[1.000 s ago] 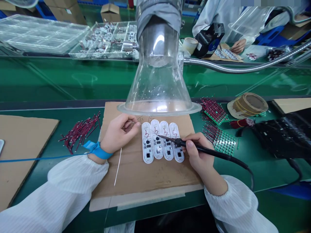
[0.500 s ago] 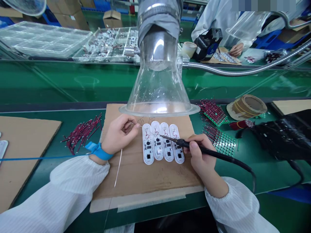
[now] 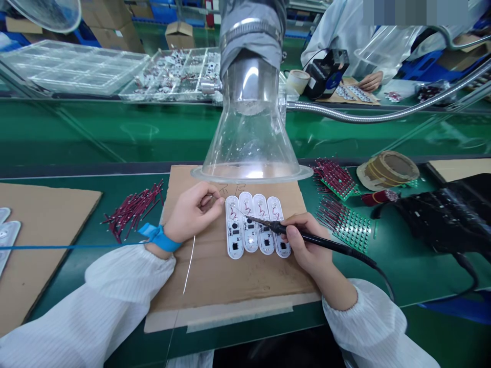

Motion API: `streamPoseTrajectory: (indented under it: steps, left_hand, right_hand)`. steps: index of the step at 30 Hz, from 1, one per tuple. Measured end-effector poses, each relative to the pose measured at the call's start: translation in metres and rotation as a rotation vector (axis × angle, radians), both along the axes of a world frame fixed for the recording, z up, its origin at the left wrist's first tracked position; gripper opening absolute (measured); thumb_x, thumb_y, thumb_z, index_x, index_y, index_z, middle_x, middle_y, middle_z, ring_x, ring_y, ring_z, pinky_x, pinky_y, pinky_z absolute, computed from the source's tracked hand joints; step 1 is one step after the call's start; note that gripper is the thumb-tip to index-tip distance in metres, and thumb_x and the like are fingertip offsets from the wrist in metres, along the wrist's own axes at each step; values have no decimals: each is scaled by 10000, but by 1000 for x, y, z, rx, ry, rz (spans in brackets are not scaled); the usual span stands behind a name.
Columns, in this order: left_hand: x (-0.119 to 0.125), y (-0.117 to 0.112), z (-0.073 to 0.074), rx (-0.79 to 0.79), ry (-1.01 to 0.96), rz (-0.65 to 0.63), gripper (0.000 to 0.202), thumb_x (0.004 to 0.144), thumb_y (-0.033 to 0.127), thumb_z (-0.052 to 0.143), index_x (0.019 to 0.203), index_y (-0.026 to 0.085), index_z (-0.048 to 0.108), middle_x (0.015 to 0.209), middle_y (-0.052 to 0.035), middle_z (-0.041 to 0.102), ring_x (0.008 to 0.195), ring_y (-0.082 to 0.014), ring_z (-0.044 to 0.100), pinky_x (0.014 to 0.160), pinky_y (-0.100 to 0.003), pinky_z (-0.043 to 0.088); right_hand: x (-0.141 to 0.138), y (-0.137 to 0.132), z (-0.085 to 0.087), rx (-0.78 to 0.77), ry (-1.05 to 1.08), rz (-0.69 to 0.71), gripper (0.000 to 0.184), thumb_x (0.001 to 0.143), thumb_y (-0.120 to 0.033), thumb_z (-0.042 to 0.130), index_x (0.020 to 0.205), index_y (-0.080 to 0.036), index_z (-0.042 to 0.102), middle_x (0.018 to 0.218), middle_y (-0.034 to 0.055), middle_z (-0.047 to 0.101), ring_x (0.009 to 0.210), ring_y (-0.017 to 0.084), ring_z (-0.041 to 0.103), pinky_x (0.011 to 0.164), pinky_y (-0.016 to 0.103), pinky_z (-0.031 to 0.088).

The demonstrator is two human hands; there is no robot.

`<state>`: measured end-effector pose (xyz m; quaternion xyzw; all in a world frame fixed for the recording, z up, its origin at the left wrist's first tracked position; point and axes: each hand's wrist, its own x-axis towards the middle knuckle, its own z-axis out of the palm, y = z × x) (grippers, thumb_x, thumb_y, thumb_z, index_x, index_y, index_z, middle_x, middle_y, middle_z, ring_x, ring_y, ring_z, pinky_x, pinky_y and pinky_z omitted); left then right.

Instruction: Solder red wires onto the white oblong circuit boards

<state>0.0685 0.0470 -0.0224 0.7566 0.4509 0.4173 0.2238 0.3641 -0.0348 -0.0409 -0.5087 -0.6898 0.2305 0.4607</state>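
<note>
While the right hand grips a soldering iron with its tip on the white boards, the left hand pinches a thin solder wire beside them, on cardboard on the counter.

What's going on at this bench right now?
A person in white sleeves is working on four white circuit boards that lie side by side on a cardboard sheet. The left hand pinches a thin solder wire, with its end pointing at the boards. The right hand holds a soldering iron like a pen, tip down on the upper part of the left-hand boards. A clear fume hood hangs just above. Loose red wire pieces lie to the left.
</note>
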Motion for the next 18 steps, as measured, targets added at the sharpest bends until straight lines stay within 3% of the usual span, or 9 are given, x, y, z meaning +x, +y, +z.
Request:
streamPoseTrajectory:
  steps: [6, 13, 18]
  left_hand:
    - [-7, -4, 0, 33, -8, 2, 83, 936, 216, 659, 859, 210, 630, 650, 76, 412, 557, -107, 401, 563, -251, 350]
    - [-27, -24, -2, -8, 3, 45, 75, 964, 204, 653, 895, 206, 626, 660, 93, 356, 533, -88, 366, 542, -224, 332]
    - [-26, -23, -2, -23, 25, 33, 81, 955, 210, 636, 877, 206, 616, 642, 93, 362, 531, -93, 356, 527, -229, 308]
  right_hand:
    - [0, 0, 2, 18, -14, 16, 121, 1093, -359, 668, 1019, -278, 719, 830, -6, 785, 655, 178, 763, 564, 287, 563]
    - [-2, -8, -4, -31, 166, -25, 168, 1109, -433, 664, 1085, -283, 735, 808, 2, 767, 603, 179, 714, 563, 307, 578]
    - [-10, -16, -7, -133, 53, 7, 212, 1103, -481, 667, 1114, -284, 744, 884, 23, 792, 685, 201, 758, 609, 326, 607]
